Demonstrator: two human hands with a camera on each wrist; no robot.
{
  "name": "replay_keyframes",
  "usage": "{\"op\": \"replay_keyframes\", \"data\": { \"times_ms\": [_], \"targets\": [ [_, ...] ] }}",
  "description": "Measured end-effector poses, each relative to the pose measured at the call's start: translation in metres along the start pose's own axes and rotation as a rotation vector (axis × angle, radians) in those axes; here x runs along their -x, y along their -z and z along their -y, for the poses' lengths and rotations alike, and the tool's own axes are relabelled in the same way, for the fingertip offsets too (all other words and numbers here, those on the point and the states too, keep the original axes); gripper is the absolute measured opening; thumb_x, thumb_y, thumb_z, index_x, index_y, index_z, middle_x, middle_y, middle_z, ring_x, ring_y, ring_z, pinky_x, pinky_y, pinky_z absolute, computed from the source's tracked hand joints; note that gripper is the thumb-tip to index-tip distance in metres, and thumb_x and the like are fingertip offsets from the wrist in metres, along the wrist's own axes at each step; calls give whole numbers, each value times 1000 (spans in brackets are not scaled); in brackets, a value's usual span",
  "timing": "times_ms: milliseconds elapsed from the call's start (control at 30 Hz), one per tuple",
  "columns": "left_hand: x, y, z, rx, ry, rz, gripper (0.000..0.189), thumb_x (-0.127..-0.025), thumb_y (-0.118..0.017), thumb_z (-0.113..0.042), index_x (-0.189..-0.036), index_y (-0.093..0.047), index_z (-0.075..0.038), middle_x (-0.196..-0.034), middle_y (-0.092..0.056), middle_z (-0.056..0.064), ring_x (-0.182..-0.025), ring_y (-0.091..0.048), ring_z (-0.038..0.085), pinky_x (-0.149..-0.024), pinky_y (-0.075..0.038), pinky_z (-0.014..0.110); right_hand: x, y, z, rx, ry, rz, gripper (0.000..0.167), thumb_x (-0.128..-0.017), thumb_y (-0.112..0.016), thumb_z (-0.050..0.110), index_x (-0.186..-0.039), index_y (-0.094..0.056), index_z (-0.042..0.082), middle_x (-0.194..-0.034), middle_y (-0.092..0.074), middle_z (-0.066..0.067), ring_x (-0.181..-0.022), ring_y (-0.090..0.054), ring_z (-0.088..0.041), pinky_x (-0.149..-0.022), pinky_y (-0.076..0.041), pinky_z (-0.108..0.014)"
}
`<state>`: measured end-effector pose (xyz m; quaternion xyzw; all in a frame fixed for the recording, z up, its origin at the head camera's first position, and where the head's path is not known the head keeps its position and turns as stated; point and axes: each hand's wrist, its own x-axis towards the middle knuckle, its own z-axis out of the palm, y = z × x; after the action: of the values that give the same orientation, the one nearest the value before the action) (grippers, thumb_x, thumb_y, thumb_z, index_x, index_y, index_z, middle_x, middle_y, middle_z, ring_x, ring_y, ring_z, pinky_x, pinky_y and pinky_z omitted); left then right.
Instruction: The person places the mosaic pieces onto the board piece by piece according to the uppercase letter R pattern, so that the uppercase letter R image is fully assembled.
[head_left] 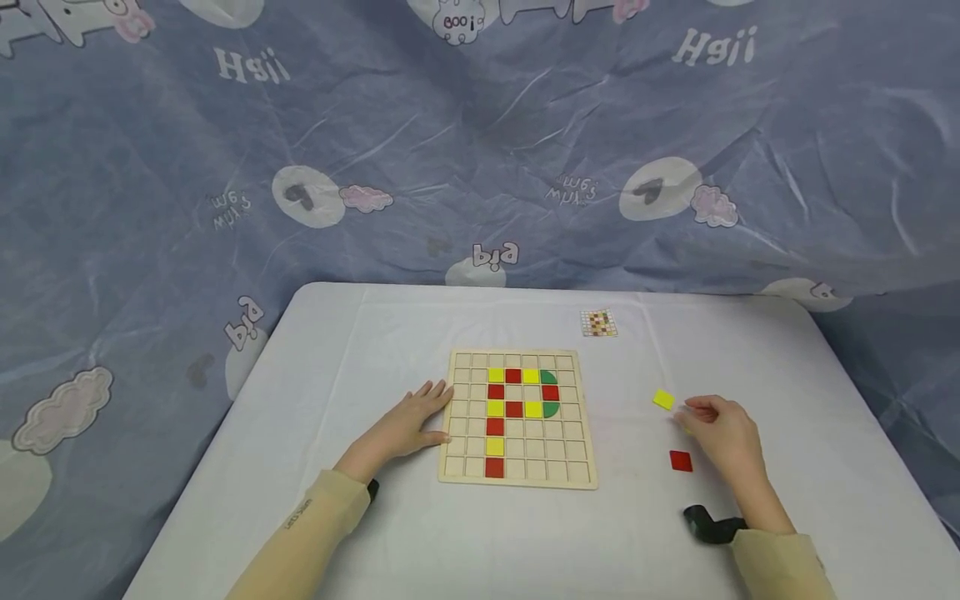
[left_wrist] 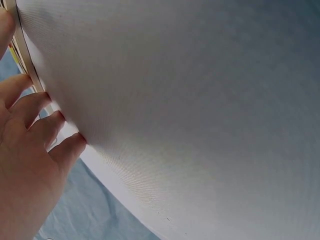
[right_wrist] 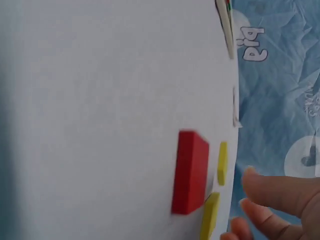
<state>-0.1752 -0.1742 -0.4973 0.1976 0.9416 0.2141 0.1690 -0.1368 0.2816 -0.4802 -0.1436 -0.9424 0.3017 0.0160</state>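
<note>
A square wooden grid board (head_left: 517, 462) lies on the white table, with red, yellow and green tiles set in a P shape. My left hand (head_left: 408, 423) rests at its left edge, fingers spread and touching the rim. Over the right part of the table, my right hand (head_left: 722, 433) hovers with thumb and fingers apart, holding nothing visible. Just left of it lies a yellow tile (head_left: 663, 399). A second yellow tile (right_wrist: 210, 217) is mostly hidden under the hand in the head view. Nearer the front lies a red tile (head_left: 681, 461).
A small card (head_left: 599, 323) printed with a coloured grid lies behind the board, to the right. Each wrist wears a black device, the right one (head_left: 712, 527) showing more fully. Blue-grey patterned cloth (head_left: 480, 167) hangs behind and beside the table.
</note>
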Motion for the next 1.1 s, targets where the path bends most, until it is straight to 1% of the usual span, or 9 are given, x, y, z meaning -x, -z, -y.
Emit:
{"op": "replay_keyframes", "data": {
  "times_ms": [133, 233, 367, 467, 567, 667, 800, 933, 1100],
  "targets": [
    [1, -1, 0, 5, 3, -2, 82, -89, -71, -38, -155, -30, -12, -164, -21, 9, -153, -14, 32, -123, -17, 53, -5, -1, -4, 27, -95, 39, 42, -88, -70, 18, -118, -59, -9, -106, -56, -28, -96, -51, -39, -73, -46, -42],
    [1, 0, -1, 9, -6, -12, 82, -89, -71, -37, -155, -31, -11, -163, -22, 10, -153, -15, 33, -123, -17, 54, -6, -3, -5, 38, -129, 45, 41, -88, -69, 16, -118, -58, -10, -107, -55, -29, -98, -50, -41, -76, -47, -46],
    [1, 1, -2, 9, -9, -15, 81, -89, -72, -37, -155, -31, -11, -163, -23, 11, -153, -15, 33, -123, -18, 54, -7, -4, -7, 38, -143, 38, 42, -86, -71, 16, -117, -57, -9, -104, -57, -28, -93, -53, -39, -69, -45, -38],
    [1, 1, -2, 5, -6, -13, 82, -89, -71, -37, -155, -31, -11, -163, -23, 10, -153, -15, 33, -123, -18, 53, -7, -3, -7, 22, -145, 37, 41, -85, -73, 16, -115, -58, -8, -100, -58, -25, -89, -54, -36, -63, -40, -32],
    [1, 0, -2, 2, -10, -13, 82, -89, -71, -37, -155, -31, -11, -163, -23, 11, -153, -16, 33, -123, -18, 54, -4, -3, -2, -8, -99, 39, 39, -84, -74, 16, -112, -60, -7, -96, -62, -22, -85, -57, -32, -61, -39, -27],
    [1, 0, -1, 2, -11, -16, 82, -88, -72, -37, -154, -32, -10, -163, -23, 11, -152, -16, 33, -123, -19, 54, 0, -5, 10, -47, -25, 54, 36, -84, -76, 18, -109, -62, -5, -93, -65, -20, -81, -59, -28, -60, -42, -26],
    [1, 0, -2, 0, -7, -15, 82, -88, -72, -37, -155, -32, -11, -163, -23, 10, -153, -16, 33, -123, -19, 54, 7, -14, 39, -82, 52, 82, 34, -82, -79, 20, -104, -64, -1, -90, -66, -14, -75, -59, -20, -58, -44, -25],
    [1, 0, -1, -1, -3, -14, 81, -88, -72, -37, -154, -32, -11, -163, -23, 10, -153, -16, 32, -123, -18, 54, 16, -31, 70, -145, 95, 143, 30, -80, -82, 19, -100, -67, 3, -87, -67, -8, -74, -59, -15, -59, -45, -22],
    [1, 0, -1, -2, -2, -14, 82, -88, -72, -37, -154, -32, -11, -163, -23, 10, -153, -16, 32, -123, -18, 54, 25, -58, 102, -217, 138, 247, 25, -80, -82, 16, -98, -69, 6, -86, -67, -4, -74, -58, -14, -61, -49, -19]
  ]
}}
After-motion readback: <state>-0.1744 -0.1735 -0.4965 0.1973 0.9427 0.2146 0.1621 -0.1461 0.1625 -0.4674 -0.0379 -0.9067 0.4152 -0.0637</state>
